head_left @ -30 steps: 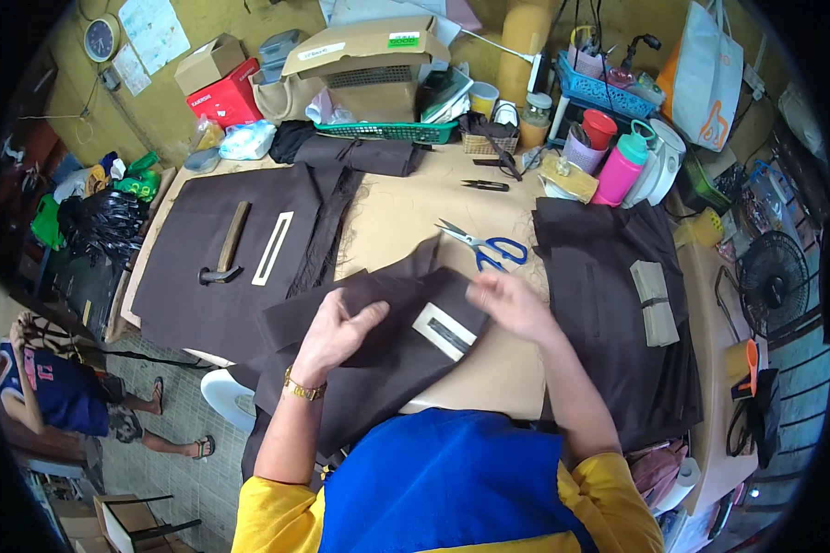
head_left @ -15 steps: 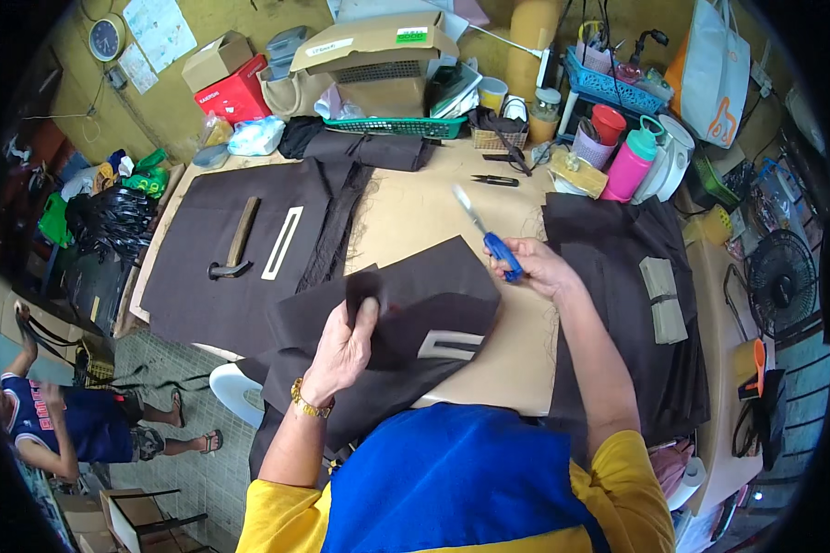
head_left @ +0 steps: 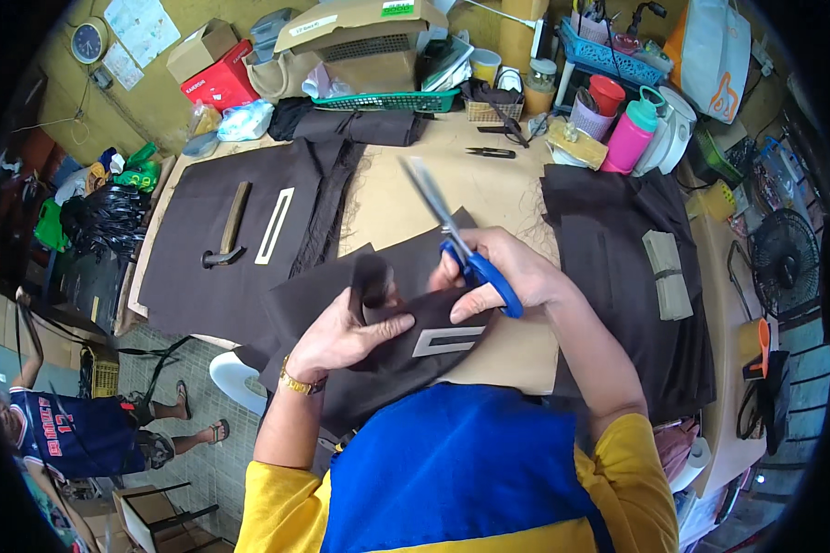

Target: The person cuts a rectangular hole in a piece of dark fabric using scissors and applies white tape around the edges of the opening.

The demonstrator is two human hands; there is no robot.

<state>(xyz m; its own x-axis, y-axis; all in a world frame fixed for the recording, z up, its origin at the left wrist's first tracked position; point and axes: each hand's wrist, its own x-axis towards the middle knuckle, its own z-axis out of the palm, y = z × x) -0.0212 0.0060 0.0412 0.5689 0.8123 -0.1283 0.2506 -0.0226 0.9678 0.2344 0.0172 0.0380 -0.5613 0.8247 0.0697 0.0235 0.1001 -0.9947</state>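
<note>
My left hand (head_left: pixel 337 334) is closed on dark brown fabric (head_left: pixel 327 276), which is folded up between thumb and fingers. A pale, slim U-shaped piece (head_left: pixel 422 344) lies against the same fabric. In my right hand (head_left: pixel 518 267) are blue-handled scissors (head_left: pixel 445 221), held close above the fabric. Their blades point up and away to the left, blurred by motion. Part of the fabric under my right fingers is hidden. To the left, a hammer (head_left: pixel 234 217) and a pale slotted strip (head_left: pixel 275 226) rest on another dark fabric piece (head_left: pixel 189 286).
More dark fabric (head_left: pixel 586 276) with a tied pale bundle (head_left: pixel 666 276) covers the right side. Small black snips (head_left: pixel 491 152) lie farther back. Baskets, boxes and a pink bottle (head_left: pixel 629 138) line the back. Another person (head_left: pixel 83 433) is at lower left.
My right hand has moved left and down with the scissors, from beside the fabric to over it. My left thumb has stretched rightward along the fabric. The view has shifted slightly.
</note>
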